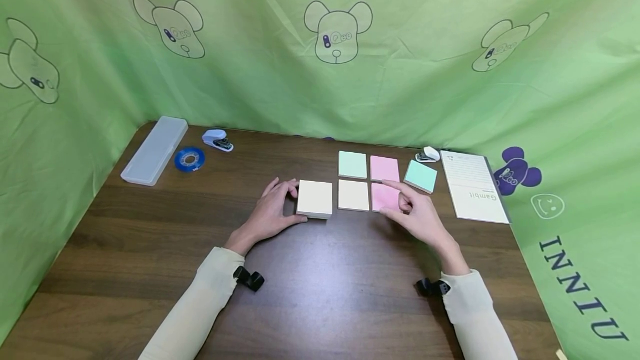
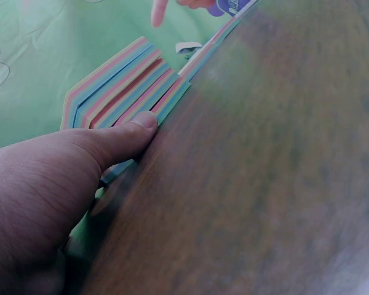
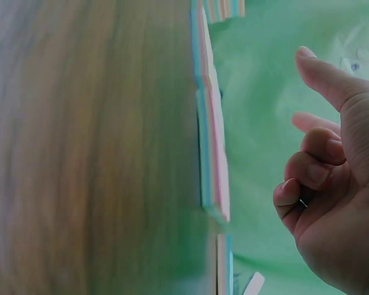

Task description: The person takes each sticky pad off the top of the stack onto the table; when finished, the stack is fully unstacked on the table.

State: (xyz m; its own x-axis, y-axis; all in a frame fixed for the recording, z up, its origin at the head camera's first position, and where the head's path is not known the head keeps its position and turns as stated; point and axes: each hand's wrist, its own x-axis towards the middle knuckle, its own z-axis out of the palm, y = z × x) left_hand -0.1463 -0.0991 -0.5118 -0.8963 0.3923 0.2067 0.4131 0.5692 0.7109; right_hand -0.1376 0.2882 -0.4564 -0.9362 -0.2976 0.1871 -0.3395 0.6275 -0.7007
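Gripping the thick stack of sticky notes by its left side, your left hand sits just left of centre in the head view, thumb at the lower corner and fingers toward the upper one. Your right hand, right of centre, hovers over the lower pink pad, thumb and forefinger spread, holding nothing. The cream pad lies between that pad and the stack; the pale green pad and the upper pink pad make the row above, and the turned mint pad sits to the right. The step in hand looks like steadying the stack while you reach for another pad.

In the left wrist view, your thumb presses the stack's striped side at upper left; the fingers behind it are hidden. The layers stand slightly out of line, so a gentle squaring squeeze seems worthwhile.

In the right wrist view, your thumb and forefinger at the right stand clear of the pads' edges near mid-frame, the other fingers curled. The next move likely calls for lowering that hand and pinching the lower pink pad by opposite edges without nudging its neighbours.
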